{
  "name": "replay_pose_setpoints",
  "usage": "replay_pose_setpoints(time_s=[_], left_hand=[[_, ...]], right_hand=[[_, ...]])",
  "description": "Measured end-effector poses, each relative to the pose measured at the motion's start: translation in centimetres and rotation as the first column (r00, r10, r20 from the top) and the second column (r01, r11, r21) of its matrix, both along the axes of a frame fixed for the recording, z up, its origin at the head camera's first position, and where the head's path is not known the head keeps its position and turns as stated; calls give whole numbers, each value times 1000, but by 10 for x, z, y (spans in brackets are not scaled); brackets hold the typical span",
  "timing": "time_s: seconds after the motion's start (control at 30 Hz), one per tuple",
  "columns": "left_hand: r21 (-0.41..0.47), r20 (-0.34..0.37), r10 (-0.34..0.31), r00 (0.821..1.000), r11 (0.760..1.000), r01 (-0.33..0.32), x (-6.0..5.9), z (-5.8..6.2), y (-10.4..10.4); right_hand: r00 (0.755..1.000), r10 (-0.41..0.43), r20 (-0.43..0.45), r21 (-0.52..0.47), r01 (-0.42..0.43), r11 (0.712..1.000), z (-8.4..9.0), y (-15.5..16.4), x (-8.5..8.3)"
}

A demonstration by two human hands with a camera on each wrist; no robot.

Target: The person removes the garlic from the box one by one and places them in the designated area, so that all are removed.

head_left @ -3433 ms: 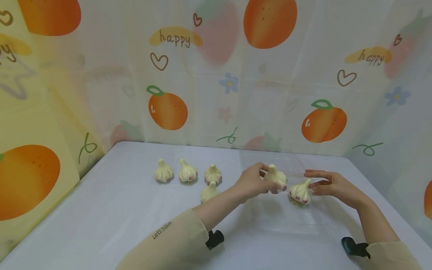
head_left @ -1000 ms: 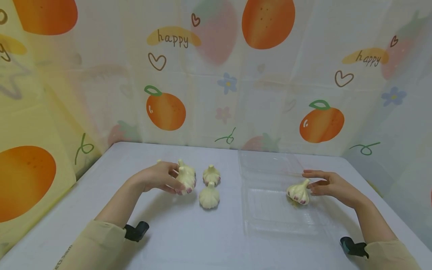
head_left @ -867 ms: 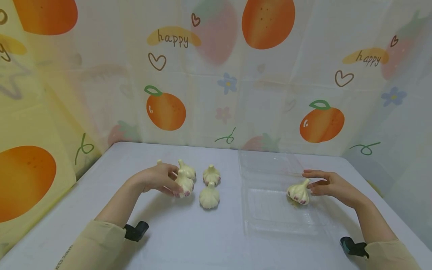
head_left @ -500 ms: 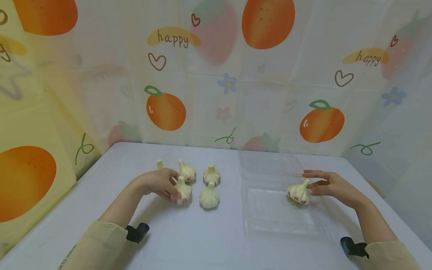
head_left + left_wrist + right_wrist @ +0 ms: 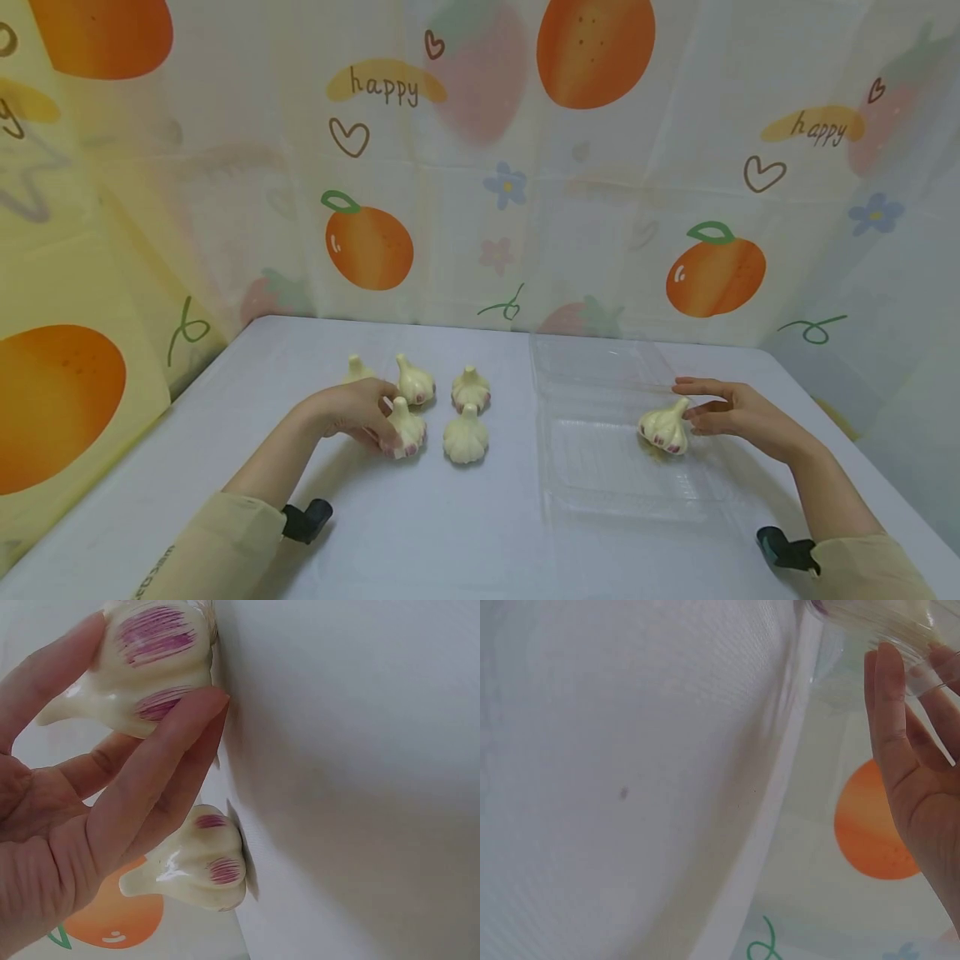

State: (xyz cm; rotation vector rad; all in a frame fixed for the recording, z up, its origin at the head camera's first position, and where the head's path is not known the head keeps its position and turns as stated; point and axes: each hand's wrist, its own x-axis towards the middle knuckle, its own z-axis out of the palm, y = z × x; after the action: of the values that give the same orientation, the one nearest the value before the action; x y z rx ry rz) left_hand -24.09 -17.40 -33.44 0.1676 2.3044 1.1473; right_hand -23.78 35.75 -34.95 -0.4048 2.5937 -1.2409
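Note:
At the left of the head view, my left hand (image 5: 352, 410) pinches a garlic bulb (image 5: 407, 429) with a tall stem, low over the table. The left wrist view shows thumb and fingers round this purple-streaked bulb (image 5: 161, 641), its base close to the tabletop, with another bulb (image 5: 202, 862) beyond. My right hand (image 5: 742, 417) touches the right side of a clear plastic box (image 5: 592, 492) with extended fingers; in the right wrist view the fingertips lie against its see-through wall (image 5: 930, 682). One garlic bulb (image 5: 664, 427) is inside the box, beside those fingers.
Behind the left hand are two bulbs, one partly covered (image 5: 358, 368) and one whole (image 5: 415, 380). Two more, a rear bulb (image 5: 470, 388) and a front bulb (image 5: 466, 435), stand between hand and box. A fruit-printed curtain (image 5: 457, 200) borders the white table (image 5: 450, 533).
My left hand has carried a bulb from over the box to the left side of the table and lowered it beside the other bulbs. My right hand stays at the box.

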Motion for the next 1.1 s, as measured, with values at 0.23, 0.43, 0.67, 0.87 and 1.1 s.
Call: replay_pose_setpoints(time_s=[0.23, 0.43, 0.67, 0.87, 1.1], left_hand=[[-9, 8, 16, 1000, 1000, -16, 0, -1, 0], [-65, -22, 39, 999, 997, -40, 1, -1, 1], [-104, -39, 33, 999, 994, -37, 3, 1, 1], [-86, -30, 37, 999, 996, -40, 5, 2, 0], [-81, -49, 42, 998, 996, -46, 6, 3, 0]], right_hand=[[1000, -1, -2, 2, 1, 1000, -1, 0, 0], [1000, -1, 7, 4, 1, 1000, -1, 0, -1], [1000, 5, 14, 7, -5, 1000, 1, -2, -1], [1000, 3, 16, 18, -3, 1000, 1, -3, 0], [1000, 6, 8, 24, -6, 1000, 1, -3, 0]])
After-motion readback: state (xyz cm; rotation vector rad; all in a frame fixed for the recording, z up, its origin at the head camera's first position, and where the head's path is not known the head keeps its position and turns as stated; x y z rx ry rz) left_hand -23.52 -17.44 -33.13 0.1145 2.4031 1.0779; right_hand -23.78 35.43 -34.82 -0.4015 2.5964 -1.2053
